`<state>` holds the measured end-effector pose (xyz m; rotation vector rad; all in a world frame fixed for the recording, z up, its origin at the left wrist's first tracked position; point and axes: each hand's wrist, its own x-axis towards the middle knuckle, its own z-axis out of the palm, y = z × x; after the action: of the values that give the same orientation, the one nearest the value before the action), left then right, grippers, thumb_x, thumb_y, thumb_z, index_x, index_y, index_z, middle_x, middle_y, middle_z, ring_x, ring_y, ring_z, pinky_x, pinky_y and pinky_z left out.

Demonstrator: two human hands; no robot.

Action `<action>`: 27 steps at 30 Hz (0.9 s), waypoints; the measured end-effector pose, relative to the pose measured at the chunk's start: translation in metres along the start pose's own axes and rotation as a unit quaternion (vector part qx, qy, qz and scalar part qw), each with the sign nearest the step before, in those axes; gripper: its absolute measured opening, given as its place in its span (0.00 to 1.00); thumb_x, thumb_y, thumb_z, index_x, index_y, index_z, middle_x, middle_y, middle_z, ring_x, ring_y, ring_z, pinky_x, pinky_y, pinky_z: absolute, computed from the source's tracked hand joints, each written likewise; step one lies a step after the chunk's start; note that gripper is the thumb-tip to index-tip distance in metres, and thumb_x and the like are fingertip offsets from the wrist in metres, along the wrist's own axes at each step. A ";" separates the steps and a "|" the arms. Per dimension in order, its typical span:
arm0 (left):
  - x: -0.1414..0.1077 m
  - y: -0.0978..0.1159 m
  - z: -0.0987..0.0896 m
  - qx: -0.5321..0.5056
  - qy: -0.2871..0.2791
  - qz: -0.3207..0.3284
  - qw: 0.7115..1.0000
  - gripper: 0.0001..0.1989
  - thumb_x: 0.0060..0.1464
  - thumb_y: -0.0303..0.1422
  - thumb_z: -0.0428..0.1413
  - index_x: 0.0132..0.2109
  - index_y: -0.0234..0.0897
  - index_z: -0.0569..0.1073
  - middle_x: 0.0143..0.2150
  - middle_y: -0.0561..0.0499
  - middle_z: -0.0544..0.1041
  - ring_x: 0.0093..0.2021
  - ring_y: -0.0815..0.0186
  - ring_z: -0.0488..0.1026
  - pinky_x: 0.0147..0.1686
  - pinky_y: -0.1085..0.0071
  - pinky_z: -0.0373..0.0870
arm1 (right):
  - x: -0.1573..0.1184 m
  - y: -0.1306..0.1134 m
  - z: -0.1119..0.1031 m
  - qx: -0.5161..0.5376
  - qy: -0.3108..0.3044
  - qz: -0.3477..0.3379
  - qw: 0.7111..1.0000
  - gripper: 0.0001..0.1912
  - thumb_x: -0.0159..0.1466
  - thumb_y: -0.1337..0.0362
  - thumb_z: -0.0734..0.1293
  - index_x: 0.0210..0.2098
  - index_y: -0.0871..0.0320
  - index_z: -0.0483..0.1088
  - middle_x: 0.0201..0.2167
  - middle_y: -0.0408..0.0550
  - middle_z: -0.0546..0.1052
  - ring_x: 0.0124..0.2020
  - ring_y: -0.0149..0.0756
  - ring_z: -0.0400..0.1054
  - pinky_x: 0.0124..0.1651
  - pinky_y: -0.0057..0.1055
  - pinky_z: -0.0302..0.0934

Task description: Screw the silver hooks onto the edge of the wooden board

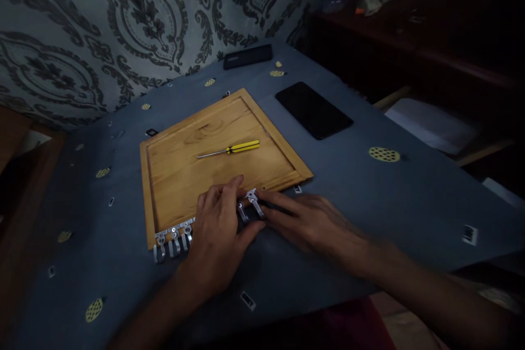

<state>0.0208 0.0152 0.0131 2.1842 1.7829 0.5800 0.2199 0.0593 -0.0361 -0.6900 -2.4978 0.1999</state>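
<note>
Rightmost hook lengthwise across board edge, pointing outward.

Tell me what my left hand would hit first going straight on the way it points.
Probably the yellow-handled screwdriver, lying on the wooden board beyond your left hand, though depth is hard to judge.

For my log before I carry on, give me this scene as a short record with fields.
Left hand: over the board's near edge
Right hand: at the rightmost visible hook; grip unclear
Metal hooks: along that edge; three left of the left hand, two between the hands
Wooden board: flat on the blue cloth
Screwdriver: yellow-and-black handle; lying on the board, tip leftward
Black slab: on the cloth, right of the board
Backdrop: patterned
</note>
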 end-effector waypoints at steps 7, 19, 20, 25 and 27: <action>0.001 0.002 0.004 0.023 0.023 0.008 0.999 0.34 0.55 0.32 0.65 0.63 0.41 0.58 0.52 0.46 0.77 0.51 0.53 0.72 0.52 0.54 0.67 | 0.003 -0.002 -0.005 -0.014 -0.010 0.000 1.000 0.14 0.69 0.73 0.61 0.50 0.59 0.74 0.55 0.54 0.79 0.29 0.35 0.78 0.29 0.33 0.72; -0.002 0.005 0.008 0.037 0.036 -0.003 0.999 0.32 0.55 0.29 0.64 0.62 0.40 0.58 0.51 0.46 0.77 0.50 0.53 0.71 0.51 0.52 0.66 | 0.003 0.001 -0.003 -0.029 -0.021 -0.006 0.999 0.18 0.67 0.74 0.61 0.54 0.59 0.73 0.55 0.56 0.79 0.28 0.35 0.77 0.27 0.32 0.71; -0.001 0.005 0.009 0.039 0.040 -0.002 0.998 0.33 0.54 0.29 0.64 0.62 0.40 0.58 0.50 0.46 0.77 0.50 0.52 0.71 0.50 0.52 0.66 | 0.003 0.001 -0.004 -0.025 -0.019 -0.006 0.999 0.19 0.66 0.75 0.61 0.53 0.59 0.73 0.55 0.56 0.78 0.28 0.35 0.77 0.27 0.32 0.72; 0.001 0.005 0.010 0.043 0.054 0.001 0.998 0.34 0.51 0.26 0.65 0.61 0.42 0.59 0.48 0.48 0.78 0.49 0.52 0.73 0.49 0.52 0.66 | 0.003 0.001 -0.007 0.019 -0.026 0.019 0.999 0.18 0.66 0.76 0.61 0.50 0.58 0.75 0.55 0.54 0.79 0.32 0.37 0.79 0.30 0.32 0.74; 0.001 0.006 0.010 0.047 0.056 -0.002 0.997 0.33 0.51 0.26 0.65 0.60 0.43 0.60 0.48 0.49 0.79 0.49 0.52 0.73 0.50 0.52 0.66 | 0.003 0.001 -0.008 0.050 -0.028 0.035 0.998 0.18 0.65 0.76 0.62 0.50 0.57 0.76 0.56 0.53 0.78 0.35 0.37 0.80 0.35 0.33 0.76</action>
<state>0.0306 0.0157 0.0073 2.2511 1.9070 0.6417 0.2228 0.0617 -0.0285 -0.7411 -2.4993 0.3733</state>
